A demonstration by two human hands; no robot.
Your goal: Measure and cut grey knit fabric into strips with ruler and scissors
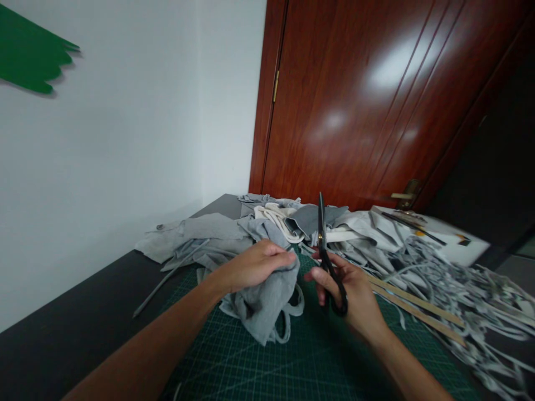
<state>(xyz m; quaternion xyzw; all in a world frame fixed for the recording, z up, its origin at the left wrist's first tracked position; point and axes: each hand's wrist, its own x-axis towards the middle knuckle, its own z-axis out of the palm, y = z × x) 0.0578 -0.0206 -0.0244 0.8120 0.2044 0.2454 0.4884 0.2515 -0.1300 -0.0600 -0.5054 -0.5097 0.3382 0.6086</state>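
My left hand [259,264] pinches the top edge of a piece of grey fabric [267,303], which hangs in folds over a green cutting mat [246,367]. Narrow loops of the same cloth dangle at its right side. In my right hand [351,289] is a pair of black-handled scissors [321,223], held upright with the blades together and pointing up. The scissors are apart from the fabric, a short way to its right. The part of the cloth under my left fingers is hidden.
Grey and white fabric pieces [213,227] are heaped along the back of the dark table [83,317]. Cut fabric strips [451,295] form a tangled pile at the right, beside wooden rulers [418,303]. A white box [463,248] stands behind them, before a brown door [334,122].
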